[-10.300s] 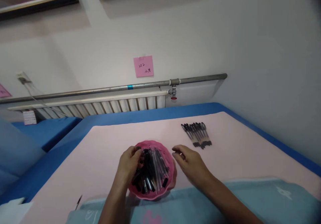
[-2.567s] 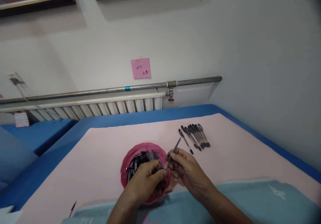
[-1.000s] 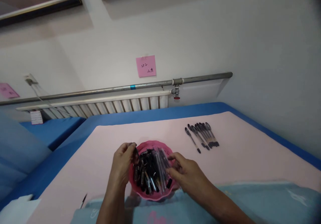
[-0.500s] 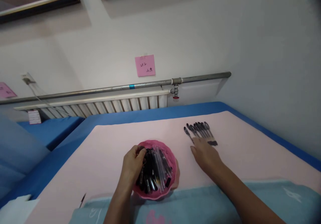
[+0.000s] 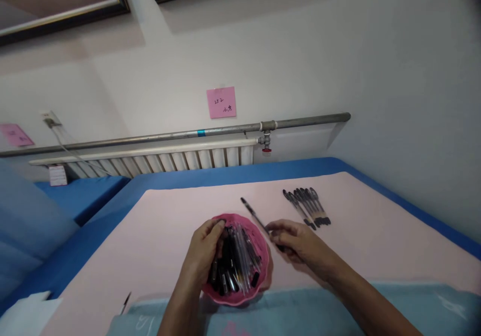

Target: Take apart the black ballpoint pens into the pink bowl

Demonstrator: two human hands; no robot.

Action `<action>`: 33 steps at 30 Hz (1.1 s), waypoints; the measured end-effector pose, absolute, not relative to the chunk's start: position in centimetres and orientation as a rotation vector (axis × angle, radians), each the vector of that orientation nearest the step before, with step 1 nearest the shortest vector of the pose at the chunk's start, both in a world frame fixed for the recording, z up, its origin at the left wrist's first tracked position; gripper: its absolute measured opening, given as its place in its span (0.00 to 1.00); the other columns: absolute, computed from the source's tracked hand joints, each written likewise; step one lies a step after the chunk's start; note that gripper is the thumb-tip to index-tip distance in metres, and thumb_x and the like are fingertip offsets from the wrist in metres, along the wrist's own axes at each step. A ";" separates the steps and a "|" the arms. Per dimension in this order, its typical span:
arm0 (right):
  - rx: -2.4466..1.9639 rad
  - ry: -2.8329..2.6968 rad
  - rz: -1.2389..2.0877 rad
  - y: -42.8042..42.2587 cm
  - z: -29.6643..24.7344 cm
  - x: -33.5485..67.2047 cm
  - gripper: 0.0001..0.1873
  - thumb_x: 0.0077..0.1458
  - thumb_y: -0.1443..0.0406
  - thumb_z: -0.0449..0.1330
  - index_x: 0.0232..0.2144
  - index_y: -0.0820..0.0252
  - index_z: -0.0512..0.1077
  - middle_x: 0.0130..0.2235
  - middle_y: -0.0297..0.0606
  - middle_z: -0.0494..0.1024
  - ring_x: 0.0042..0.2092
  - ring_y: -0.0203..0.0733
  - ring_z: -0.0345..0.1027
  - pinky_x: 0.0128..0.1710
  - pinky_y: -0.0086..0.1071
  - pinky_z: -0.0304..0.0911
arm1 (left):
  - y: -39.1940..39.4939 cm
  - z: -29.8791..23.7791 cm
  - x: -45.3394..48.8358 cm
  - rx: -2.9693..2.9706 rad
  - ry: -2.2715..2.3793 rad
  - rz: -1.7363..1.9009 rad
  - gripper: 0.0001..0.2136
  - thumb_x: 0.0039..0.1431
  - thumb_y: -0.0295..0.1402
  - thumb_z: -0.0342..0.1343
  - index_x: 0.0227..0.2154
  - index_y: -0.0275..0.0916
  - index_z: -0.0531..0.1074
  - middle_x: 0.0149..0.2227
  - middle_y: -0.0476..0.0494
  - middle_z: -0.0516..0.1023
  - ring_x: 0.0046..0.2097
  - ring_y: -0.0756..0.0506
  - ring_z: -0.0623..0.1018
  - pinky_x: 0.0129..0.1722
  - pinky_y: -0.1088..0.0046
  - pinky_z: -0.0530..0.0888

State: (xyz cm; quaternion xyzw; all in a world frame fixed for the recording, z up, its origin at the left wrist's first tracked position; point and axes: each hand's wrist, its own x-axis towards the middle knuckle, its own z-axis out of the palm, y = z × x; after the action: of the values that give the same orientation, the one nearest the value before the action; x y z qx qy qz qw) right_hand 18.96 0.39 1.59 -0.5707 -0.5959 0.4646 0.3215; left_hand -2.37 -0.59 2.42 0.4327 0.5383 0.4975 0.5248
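A pink surface (image 5: pixel 158 235) stretches between its blue far border (image 5: pixel 240 176) and a scalloped pink bowl (image 5: pixel 264 250). The left hand (image 5: pixel 206 245) curls its fingers at the bowl's left side, grip unclear; the right hand (image 5: pixel 296 240), back from the fanned row of pens (image 5: pixel 311 204), now pinches one slim, dark-ended pen (image 5: pixel 257 219) slanting just beside the bowl.

Pink sheet (image 5: pixel 169 215) on blue surface (image 5: pixel 225 175), bowl (image 5: pixel 235 300), pens (image 5: pixel 312 209), teal cloth (image 5: pixel 300 312)
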 end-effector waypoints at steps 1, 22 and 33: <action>-1.360 -1.481 1.426 -0.4 1.8 18.2 0.15 0.48 0.65 0.53 0.40 0.61 0.70 0.25 0.30 0.69 0.19 0.29 0.53 0.18 0.25 0.46 | -0.6 2.5 -2.3 0.992 1.222 1.208 0.15 0.49 0.45 0.57 0.24 0.37 0.66 0.18 0.57 0.62 0.18 0.55 0.58 0.18 0.79 0.55; -1.334 -1.603 1.670 -3.0 3.4 16.4 0.07 0.43 0.73 0.53 0.24 0.60 0.69 0.20 0.28 0.68 0.18 0.29 0.56 0.16 0.22 0.47 | -0.6 2.7 -5.9 1.379 1.758 0.929 0.15 0.48 0.41 0.55 0.14 0.39 0.64 0.14 0.53 0.63 0.20 0.51 0.63 0.21 0.75 0.57; -1.099 -1.575 1.794 -2.5 1.9 16.3 0.05 0.48 0.67 0.55 0.30 0.61 0.69 0.20 0.26 0.64 0.19 0.28 0.53 0.18 0.23 0.47 | -1.4 3.4 -3.0 1.080 1.166 0.997 0.15 0.50 0.44 0.57 0.22 0.38 0.65 0.16 0.57 0.59 0.16 0.56 0.55 0.16 0.78 0.51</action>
State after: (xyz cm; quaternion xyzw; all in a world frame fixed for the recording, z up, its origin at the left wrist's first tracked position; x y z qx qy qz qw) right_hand 16.29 -2.50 1.95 -0.4046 -0.5796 0.6602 0.2542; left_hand -3.01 -1.40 3.40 0.4640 0.5014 0.4286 0.5913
